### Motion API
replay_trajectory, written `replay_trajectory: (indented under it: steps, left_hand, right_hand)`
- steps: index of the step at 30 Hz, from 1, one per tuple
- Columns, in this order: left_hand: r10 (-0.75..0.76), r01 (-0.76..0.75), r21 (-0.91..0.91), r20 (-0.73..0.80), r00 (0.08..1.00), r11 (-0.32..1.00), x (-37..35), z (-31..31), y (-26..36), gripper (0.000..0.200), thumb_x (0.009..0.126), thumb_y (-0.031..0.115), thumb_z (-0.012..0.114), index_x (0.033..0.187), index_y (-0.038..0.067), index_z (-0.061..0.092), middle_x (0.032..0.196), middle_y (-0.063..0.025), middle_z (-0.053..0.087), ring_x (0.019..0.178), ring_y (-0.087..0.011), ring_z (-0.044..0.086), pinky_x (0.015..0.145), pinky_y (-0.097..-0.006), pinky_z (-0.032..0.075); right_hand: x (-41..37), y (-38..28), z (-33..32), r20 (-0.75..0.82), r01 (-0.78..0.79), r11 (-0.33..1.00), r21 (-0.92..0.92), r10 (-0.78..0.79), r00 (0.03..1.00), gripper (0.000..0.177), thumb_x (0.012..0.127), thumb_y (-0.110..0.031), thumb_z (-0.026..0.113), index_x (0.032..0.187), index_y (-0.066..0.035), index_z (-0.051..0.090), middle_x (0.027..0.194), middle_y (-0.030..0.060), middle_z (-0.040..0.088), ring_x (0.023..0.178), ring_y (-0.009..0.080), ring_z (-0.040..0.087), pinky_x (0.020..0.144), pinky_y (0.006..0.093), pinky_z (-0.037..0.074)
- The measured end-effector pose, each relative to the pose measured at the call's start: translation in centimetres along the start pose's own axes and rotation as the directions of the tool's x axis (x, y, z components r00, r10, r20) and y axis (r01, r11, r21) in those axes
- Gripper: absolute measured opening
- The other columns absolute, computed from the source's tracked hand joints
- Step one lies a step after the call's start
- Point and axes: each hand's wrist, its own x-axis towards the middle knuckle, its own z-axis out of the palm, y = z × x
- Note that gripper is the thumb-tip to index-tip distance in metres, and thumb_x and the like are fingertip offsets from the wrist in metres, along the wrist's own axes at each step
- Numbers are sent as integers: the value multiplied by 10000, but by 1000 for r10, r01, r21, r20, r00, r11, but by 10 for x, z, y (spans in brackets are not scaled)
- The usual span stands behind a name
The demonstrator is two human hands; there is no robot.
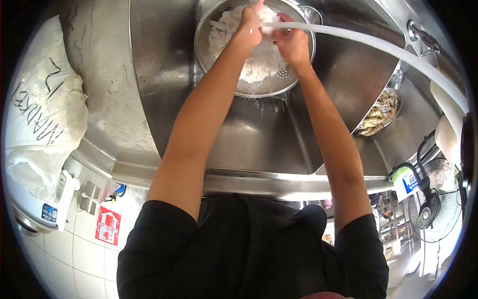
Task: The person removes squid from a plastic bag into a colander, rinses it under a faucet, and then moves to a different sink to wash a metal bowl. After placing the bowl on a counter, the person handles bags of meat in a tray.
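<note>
A perforated metal colander stands in the steel sink, holding a heap of wet white pieces, some of them strip-shaped. Over the heap, my left hand is side-on, its fingers mostly hidden among the pieces. My right hand faces it from the right, fingers curled close around a patch of white; I cannot tell what is in them. A translucent hose crosses in front of the right fingers, and its end lies between my hands. Water drips under the colander's near rim.
Around the colander is the steel sink basin. Shellfish-like items fill a container in the right-hand basin, near a metal tap. A marked white bag stands far left. A black fan is at the lower right.
</note>
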Motion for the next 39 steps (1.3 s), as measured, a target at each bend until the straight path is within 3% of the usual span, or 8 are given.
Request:
replay_trajectory:
  steps: [3,6,8,12,21,29,36,39]
  left_hand:
    - [-84,85,-3,130,988,996,-27,13,12,222,889,229,488,1037,73,544,935,-69,577,876,-202,537,771,-351,460]
    - [170,4,892,-90,981,452,-49,14,13,241,903,273,491,1026,72,540,945,-52,576,890,-172,537,754,-321,458]
    - [180,-156,484,-2,984,861,-43,4,8,244,901,267,494,1008,54,545,921,-48,587,870,-173,555,763,-310,458]
    - [289,-183,529,-123,949,828,-45,9,-1,321,892,337,489,977,41,581,920,-97,620,894,-229,590,794,-342,459]
    - [190,-166,561,15,982,811,-26,-3,-4,610,818,153,627,1298,-21,295,1169,-177,488,897,-229,585,691,-307,515]
    - [731,-220,887,-171,661,406,-7,-3,-22,489,742,179,707,1154,12,504,936,-165,598,842,-210,578,677,-290,496]
    - [353,31,860,-241,904,509,-50,27,11,569,782,201,649,1276,48,410,1049,-156,595,896,-235,597,679,-325,499]
    - [516,359,917,-225,826,-175,-53,30,7,397,882,401,465,964,41,614,995,-183,618,968,-295,586,817,-387,459]
  right_hand:
    - [7,28,13,189,-415,611,674,400,897,434,774,-53,625,1172,45,481,1023,178,583,833,248,614,681,323,559]
    - [6,30,12,350,-487,513,707,345,871,453,793,13,585,1214,69,429,1146,181,513,887,234,597,658,298,576]
    - [5,27,5,358,-465,467,752,303,883,467,794,6,591,1223,67,418,1156,177,510,906,232,593,660,298,573]
    - [6,12,-7,438,-453,375,809,130,889,471,799,-21,607,1225,57,422,1191,163,494,920,213,596,670,297,563]
    - [10,8,21,276,-393,659,641,280,920,248,772,-99,672,940,55,573,864,119,637,755,169,629,652,270,543]
    - [11,-8,7,118,-360,864,354,340,933,284,728,-175,682,953,-13,619,810,99,657,767,177,635,689,305,500]
    - [10,35,4,-25,-344,933,102,348,937,294,718,-129,677,994,-52,614,913,122,654,807,219,637,735,313,495]
    - [8,38,7,6,-309,951,-13,309,951,291,724,-117,676,998,-47,606,929,120,654,801,221,640,736,315,500]
